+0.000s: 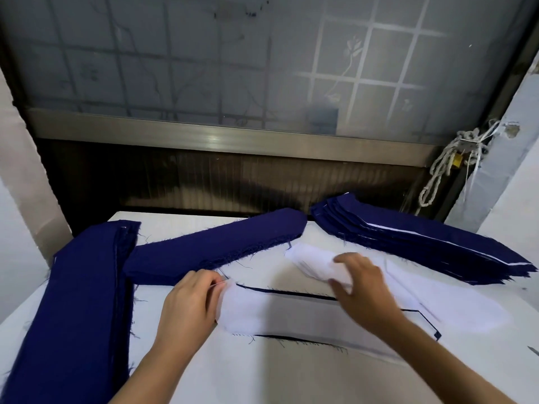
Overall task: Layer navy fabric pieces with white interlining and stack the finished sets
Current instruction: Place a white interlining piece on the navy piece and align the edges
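Now left hand (189, 301) pinches white interlining (250, 312) left end; right hand (361, 284) grips interlining bundle (315, 265).

One view only, head cam: worn on the person's head, faces fwd and down over the white table (233, 374); wide-angle and very near, so left hand (189, 301) and right hand (361, 287) sit approx. in the centre, forearms entering from the bottom edge; frosted window (233, 68) fills the upper half.

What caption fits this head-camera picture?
Left hand pinches a white interlining strip over a navy fabric piece; right hand grips the white interlining pile.
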`<state>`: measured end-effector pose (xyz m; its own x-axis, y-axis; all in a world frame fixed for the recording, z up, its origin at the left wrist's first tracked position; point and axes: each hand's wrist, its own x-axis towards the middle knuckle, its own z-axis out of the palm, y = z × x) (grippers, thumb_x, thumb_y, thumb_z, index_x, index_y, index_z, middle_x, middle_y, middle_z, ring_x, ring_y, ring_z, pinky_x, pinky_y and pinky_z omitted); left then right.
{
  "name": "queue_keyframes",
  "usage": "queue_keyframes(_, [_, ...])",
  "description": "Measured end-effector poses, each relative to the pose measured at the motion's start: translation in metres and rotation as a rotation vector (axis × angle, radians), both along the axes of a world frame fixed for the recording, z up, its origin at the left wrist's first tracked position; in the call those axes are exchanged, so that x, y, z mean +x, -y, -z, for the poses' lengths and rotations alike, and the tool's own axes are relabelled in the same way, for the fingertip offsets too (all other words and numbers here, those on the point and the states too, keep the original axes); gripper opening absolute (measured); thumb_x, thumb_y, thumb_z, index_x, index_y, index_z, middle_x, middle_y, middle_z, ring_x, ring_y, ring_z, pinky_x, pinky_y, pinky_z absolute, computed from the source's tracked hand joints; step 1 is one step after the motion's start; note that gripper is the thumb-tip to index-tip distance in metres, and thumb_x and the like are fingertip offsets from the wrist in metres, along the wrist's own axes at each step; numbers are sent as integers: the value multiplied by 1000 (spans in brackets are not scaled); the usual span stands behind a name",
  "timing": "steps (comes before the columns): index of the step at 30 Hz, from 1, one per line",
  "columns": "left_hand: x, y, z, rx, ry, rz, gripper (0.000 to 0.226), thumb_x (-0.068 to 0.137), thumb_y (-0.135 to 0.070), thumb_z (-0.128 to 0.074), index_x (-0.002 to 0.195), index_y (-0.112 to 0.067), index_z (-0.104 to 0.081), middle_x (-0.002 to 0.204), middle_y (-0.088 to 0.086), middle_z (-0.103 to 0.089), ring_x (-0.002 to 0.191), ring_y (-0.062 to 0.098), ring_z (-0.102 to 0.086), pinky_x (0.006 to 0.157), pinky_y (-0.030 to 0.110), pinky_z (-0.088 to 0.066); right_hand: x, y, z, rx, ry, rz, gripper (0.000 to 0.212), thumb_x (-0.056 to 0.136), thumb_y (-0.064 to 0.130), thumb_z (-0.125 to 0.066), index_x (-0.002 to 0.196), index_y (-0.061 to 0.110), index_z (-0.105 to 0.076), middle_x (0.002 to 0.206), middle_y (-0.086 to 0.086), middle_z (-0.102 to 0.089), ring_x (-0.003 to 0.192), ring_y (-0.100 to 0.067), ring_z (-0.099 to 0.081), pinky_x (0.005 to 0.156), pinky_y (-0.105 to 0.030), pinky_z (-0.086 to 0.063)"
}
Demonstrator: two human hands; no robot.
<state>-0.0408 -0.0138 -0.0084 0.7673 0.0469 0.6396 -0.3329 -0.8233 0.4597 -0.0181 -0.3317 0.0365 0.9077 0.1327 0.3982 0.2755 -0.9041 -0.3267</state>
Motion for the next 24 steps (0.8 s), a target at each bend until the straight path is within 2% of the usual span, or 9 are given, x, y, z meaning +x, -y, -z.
queue_keyframes(2, [-3, 2, -1, -52, 31, 8, 24, 93, -41, -43, 86, -24, -58, 77, -18, -51, 67, 7, -51, 53, 21, -39, -8, -37, 6, 71, -58, -169, 49, 89, 40, -63, 134, 27, -48, 130, 16, -47, 118, -5, -38, 105, -26, -29])
queue_keyframes(6, [-9, 3, -3, -107, 97, -16, 21, 96, -40, -44, 85, -24, -54, 76, -16, -51, 70, 8, -51, 52, 20, -38, -8, -91, 19, 100, -155, -371, 60, 87, 45, -58, 140, 31, -36, 137, 14, -46, 127, 7, -25, 114, -22, -6])
queue_keyframes(9, [-10, 2, -6, -160, 93, -35, 16, 100, -34, -53, 85, -30, -48, 74, -19, -50, 74, 6, -52, 52, 15, -33, -4, -99, 21, 212, -339, -319, 58, 86, 40, -58, 136, 43, -29, 114, 17, -49, 106, 21, -20, 108, -27, -21])
queue_keyframes(11, [-9, 1, -5, -165, 75, -53, 17, 97, -30, -58, 84, -31, -47, 70, -19, -49, 70, 9, -52, 51, 16, -33, -3, -89, 21, 188, -335, -273, 52, 88, 31, -57, 134, 41, -35, 98, 21, -51, 102, 11, -32, 99, -25, -28])
queue_keyframes(13, [-7, 0, -4, -120, 49, -78, 15, 93, -29, -61, 83, -27, -50, 66, -18, -48, 61, 10, -51, 48, 19, -35, -5, -69, 19, 100, -268, -237, 46, 89, 25, -55, 131, 38, -41, 88, 20, -54, 91, -1, -41, 91, -16, -24])
queue_keyframes(16, [-3, -3, -1, -13, -19, -115, 18, 93, -31, -61, 80, -23, -52, 60, -12, -47, 55, 10, -48, 44, 27, -39, -12, -22, 12, -80, -173, -187, 46, 86, 16, -53, 129, 32, -45, 79, 18, -53, 76, 1, -45, 92, -11, -19])
queue_keyframes(20, [2, -2, 3, 78, -130, -132, 25, 89, -30, -70, 74, -19, -54, 57, -8, -49, 53, 16, -48, 45, 32, -40, -27, 42, 6, -120, -196, -62, 47, 79, 6, -60, 122, 24, -57, 76, 21, -53, 71, -2, -48, 94, -31, -32])
queue_keyframes(22, [4, -2, 3, 87, -159, -140, 27, 87, -28, -73, 71, -19, -53, 58, -8, -49, 55, 18, -48, 46, 32, -39, -36, 69, 6, -93, -177, 22, 47, 71, -2, -65, 113, 18, -66, 72, 18, -56, 64, -6, -49, 88, -38, -41])
queue_keyframes(24, [4, -3, 3, 78, -180, -155, 28, 87, -29, -72, 71, -19, -52, 58, -7, -50, 55, 19, -49, 47, 33, -41, -45, 91, 7, -89, -188, 120, 46, 67, -3, -70, 107, 19, -68, 68, 18, -56, 63, 3, -47, 81, -40, -40])
